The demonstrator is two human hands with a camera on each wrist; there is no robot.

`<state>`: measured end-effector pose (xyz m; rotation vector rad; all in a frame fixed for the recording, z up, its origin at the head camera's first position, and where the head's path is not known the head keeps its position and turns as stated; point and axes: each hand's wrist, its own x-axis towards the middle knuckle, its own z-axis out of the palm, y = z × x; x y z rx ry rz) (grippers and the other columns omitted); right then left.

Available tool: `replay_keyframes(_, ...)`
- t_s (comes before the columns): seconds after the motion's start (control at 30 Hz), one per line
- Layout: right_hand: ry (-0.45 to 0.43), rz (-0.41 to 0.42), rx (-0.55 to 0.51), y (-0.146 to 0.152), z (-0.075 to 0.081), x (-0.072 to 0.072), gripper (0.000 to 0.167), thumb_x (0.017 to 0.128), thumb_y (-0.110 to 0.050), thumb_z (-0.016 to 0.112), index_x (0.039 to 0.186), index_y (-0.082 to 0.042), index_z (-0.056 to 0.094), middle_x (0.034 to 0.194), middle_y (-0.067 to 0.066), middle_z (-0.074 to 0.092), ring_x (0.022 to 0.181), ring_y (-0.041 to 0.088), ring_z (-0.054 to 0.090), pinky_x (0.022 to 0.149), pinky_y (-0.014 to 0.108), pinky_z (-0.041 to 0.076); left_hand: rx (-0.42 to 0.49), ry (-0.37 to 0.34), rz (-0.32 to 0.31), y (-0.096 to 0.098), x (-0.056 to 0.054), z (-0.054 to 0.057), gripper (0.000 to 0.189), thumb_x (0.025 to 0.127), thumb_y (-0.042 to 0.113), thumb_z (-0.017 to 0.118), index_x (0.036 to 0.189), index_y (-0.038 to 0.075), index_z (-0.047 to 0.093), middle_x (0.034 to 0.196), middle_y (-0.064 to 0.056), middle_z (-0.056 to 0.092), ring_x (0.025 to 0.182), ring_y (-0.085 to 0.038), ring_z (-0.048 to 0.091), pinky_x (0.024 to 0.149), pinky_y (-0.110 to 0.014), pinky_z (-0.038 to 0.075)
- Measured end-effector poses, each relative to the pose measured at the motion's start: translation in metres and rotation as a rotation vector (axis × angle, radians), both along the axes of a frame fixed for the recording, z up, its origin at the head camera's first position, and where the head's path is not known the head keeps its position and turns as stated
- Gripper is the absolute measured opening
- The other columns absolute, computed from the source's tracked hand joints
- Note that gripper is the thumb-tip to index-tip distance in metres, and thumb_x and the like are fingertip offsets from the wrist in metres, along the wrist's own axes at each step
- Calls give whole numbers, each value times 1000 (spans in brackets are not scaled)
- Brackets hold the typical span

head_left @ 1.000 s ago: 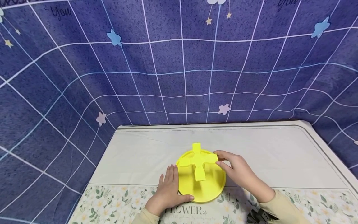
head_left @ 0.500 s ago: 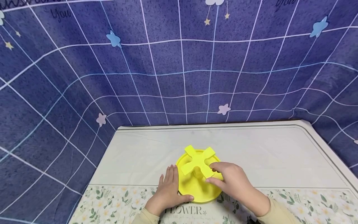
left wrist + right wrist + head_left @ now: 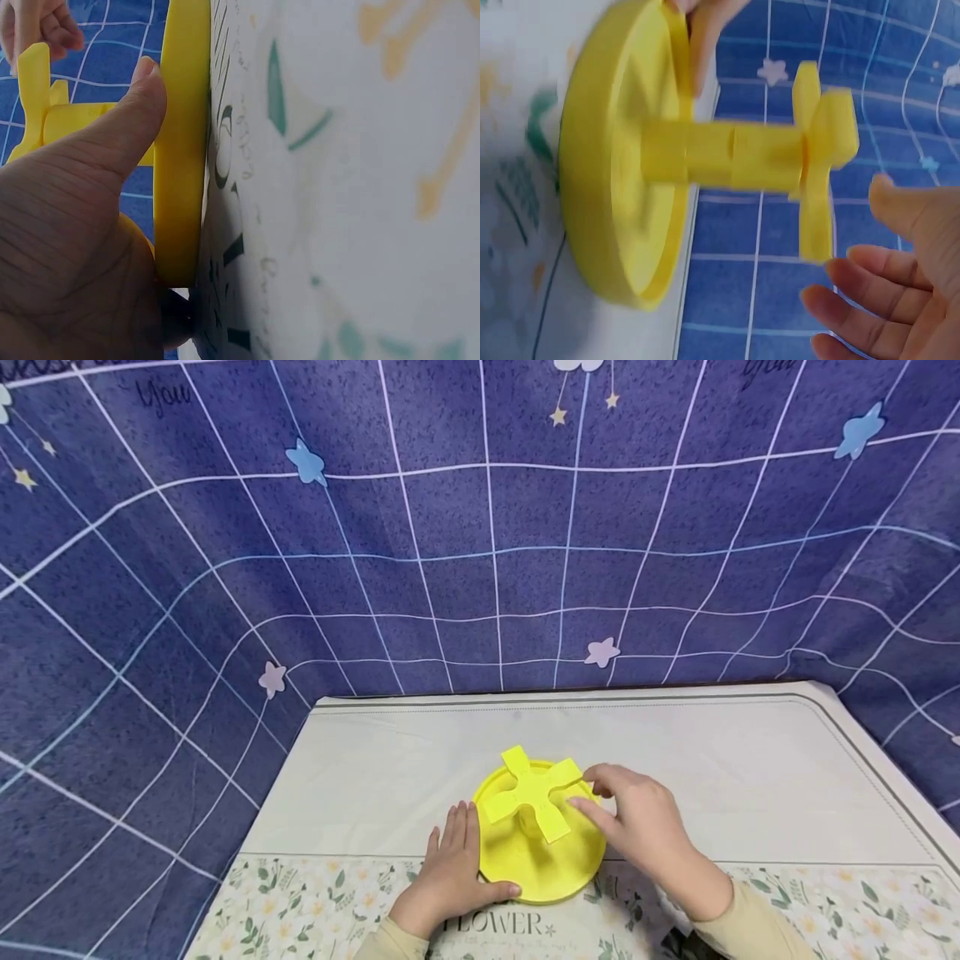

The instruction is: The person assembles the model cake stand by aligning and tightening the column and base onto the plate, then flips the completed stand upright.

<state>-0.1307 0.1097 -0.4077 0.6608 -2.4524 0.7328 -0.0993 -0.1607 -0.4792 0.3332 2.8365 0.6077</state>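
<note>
A round yellow base (image 3: 517, 872) with a raised rim lies flat on the table. From its middle rises a short yellow post (image 3: 712, 154), topped by a four-armed yellow cross-shaped knob (image 3: 532, 789). My left hand (image 3: 450, 872) presses against the left side of the base with straight fingers, its thumb (image 3: 142, 101) on the rim near the front. Beside the cross's right arm is my right hand (image 3: 641, 822), thumb and fingers apart. In the right wrist view, its loosely bent fingers (image 3: 855, 292) are close to the knob and pinch nothing.
A pale tablecloth (image 3: 375, 777) with a floral band and printed lettering covers the table under the base. Behind and beside the table hangs a dark blue curtain (image 3: 450, 568) with a grid and stars. A dark item (image 3: 686, 943) is partly visible under the right sleeve.
The cross-shaped knob has turned clockwise. My right hand swung an arm toward the front, let go, and moved back to the far right arm. The left hand stayed in place.
</note>
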Motion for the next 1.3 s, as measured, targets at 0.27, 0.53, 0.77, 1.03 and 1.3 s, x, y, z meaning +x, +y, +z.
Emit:
replay_keyframes(0.27,-174,152,-54,8,-8,-23,42,93,-10,67,134,-5,59,117,10,67,82,12,63,69,32,54,7,-24,-3,1,0,9,130,73,77,63,153,-7,4,158,-30,4,146,-42,2,113,-63,7)
replay_keyframes(0.53,-315,157,-130,9,-12,-23,33,93,-7,65,126,-7,66,120,8,68,85,12,65,73,30,55,-3,-38,2,2,1,6,131,72,79,62,153,-7,3,158,-29,3,147,-41,2,113,-62,7)
replay_keyframes(0.77,-345,129,-141,13,-10,-9,29,86,-14,75,115,-13,70,107,-2,70,84,10,66,75,36,55,6,-33,2,1,0,9,132,71,80,61,153,-7,5,158,-30,4,146,-42,3,113,-62,7)
replay_keyframes(1.03,-300,133,-76,2,-11,9,29,80,-28,81,105,-19,71,98,-10,69,82,8,64,62,26,49,-23,-18,5,-1,-1,1,135,69,83,58,153,-6,3,158,-28,2,146,-41,1,113,-63,5)
replay_keyframes(1.3,-194,164,-44,-12,-16,17,33,78,-38,80,101,-16,71,94,-7,70,69,4,57,57,21,45,3,-13,0,2,1,7,131,72,78,62,153,-9,5,158,-30,4,146,-43,4,113,-64,7)
